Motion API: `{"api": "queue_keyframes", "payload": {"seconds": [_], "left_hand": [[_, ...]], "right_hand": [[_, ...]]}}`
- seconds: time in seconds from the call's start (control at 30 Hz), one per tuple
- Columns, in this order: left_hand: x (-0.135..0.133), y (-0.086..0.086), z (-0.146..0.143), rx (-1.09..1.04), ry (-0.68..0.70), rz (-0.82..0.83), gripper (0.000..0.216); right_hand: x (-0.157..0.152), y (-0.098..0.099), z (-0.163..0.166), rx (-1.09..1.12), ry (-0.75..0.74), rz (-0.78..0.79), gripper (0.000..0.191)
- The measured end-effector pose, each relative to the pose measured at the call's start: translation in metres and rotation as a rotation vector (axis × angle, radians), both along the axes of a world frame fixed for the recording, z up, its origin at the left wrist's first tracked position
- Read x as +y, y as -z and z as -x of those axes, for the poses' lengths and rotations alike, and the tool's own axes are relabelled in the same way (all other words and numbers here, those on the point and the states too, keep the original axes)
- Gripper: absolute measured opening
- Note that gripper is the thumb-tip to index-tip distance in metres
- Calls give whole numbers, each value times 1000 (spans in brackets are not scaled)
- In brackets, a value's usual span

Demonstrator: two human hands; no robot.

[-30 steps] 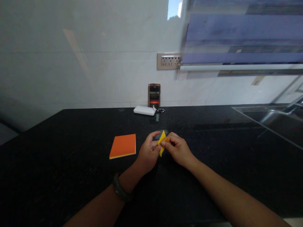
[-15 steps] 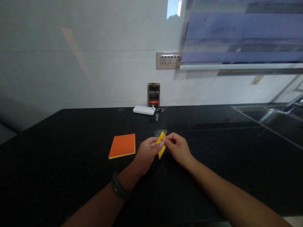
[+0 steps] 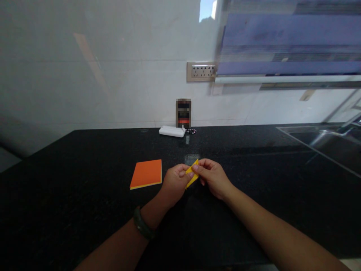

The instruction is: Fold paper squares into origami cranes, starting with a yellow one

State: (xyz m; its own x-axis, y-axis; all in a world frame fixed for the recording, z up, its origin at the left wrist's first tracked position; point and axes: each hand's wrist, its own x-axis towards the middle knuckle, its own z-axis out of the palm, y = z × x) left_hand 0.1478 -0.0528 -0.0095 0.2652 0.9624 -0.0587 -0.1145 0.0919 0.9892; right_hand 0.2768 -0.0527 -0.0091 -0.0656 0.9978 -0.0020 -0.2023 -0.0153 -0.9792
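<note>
We have both hands together on a folded yellow paper (image 3: 193, 180): the left hand (image 3: 175, 184) pinches one side, the right hand (image 3: 214, 177) the other, thumbs close together. It is over the black table (image 3: 208, 229), to the right of the square orange-topped paper stack (image 3: 146, 173); whether its lower tip touches the surface, we cannot tell. To work this fold well, we should align the edges, pin the layers with our left thumb, and press evenly with the right, easing off near the points.
</note>
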Motion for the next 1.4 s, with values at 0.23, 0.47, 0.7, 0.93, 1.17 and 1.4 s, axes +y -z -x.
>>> {"api": "queue_keyframes", "payload": {"seconds": [0.23, 0.47, 0.7, 0.93, 1.17, 1.4], "left_hand": [[0, 0, -1, 47, 43, 22, 20], [1, -1, -1, 136, 78, 1, 18], [2, 2, 1, 164, 36, -63, 18], [1, 1, 0, 165, 21, -30, 16], [1, -1, 1, 197, 52, -70, 15], [6, 0, 5, 348, -35, -166, 24]], "right_hand": [[0, -2, -1, 98, 54, 28, 26], [1, -1, -2, 102, 11, 11, 24], [0, -1, -1, 81, 50, -7, 25], [1, -4, -3, 158, 31, 17, 30], [1, -2, -7, -57, -73, 9, 24], [2, -2, -4, 14, 52, 74, 25]]}}
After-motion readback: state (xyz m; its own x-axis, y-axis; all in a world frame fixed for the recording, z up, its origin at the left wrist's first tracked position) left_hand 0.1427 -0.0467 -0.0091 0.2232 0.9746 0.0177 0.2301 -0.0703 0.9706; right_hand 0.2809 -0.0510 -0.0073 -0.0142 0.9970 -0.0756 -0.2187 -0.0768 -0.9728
